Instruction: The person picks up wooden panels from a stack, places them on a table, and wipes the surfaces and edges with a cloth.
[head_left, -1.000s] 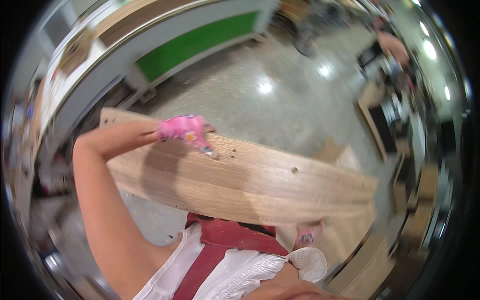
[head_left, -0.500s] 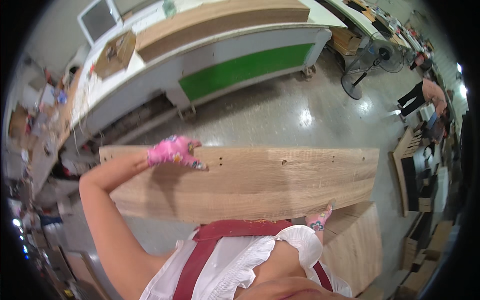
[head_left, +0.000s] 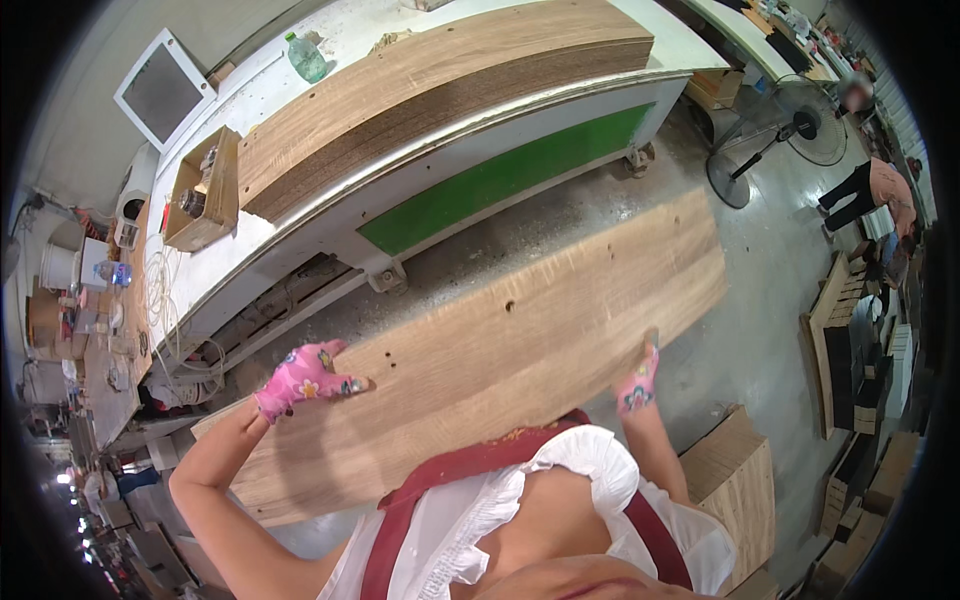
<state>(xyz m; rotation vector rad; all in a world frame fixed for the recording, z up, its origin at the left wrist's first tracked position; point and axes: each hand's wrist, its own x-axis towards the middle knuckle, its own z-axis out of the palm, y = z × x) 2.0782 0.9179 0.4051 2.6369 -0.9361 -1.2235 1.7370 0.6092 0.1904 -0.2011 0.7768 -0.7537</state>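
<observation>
A long wood-grain board (head_left: 520, 340) with several drilled holes is held in front of my body, its right end tilted up and away. My left hand (head_left: 308, 378), in a pink flowered glove with some fingertips bare, grips the far edge near the left end, thumb on top. My right hand (head_left: 638, 380), gloved alike, grips the near edge toward the right end; its thumb lies on the face and its other fingers are hidden underneath. Beyond the board, a stack of similar boards (head_left: 450, 85) lies on the white workbench (head_left: 690, 60).
On the bench stand a box of metal parts (head_left: 203, 190), a green plastic bottle (head_left: 306, 58) and a framed panel (head_left: 165, 88). A pedestal fan (head_left: 735, 165) stands at far right, with another person (head_left: 880, 190) beyond. More wood-grain boards (head_left: 735, 480) are stacked at my right.
The board has swung so its right end is higher and farther away and its left end nearer. Both hands still grip it. My view has shifted closer to the bench.
</observation>
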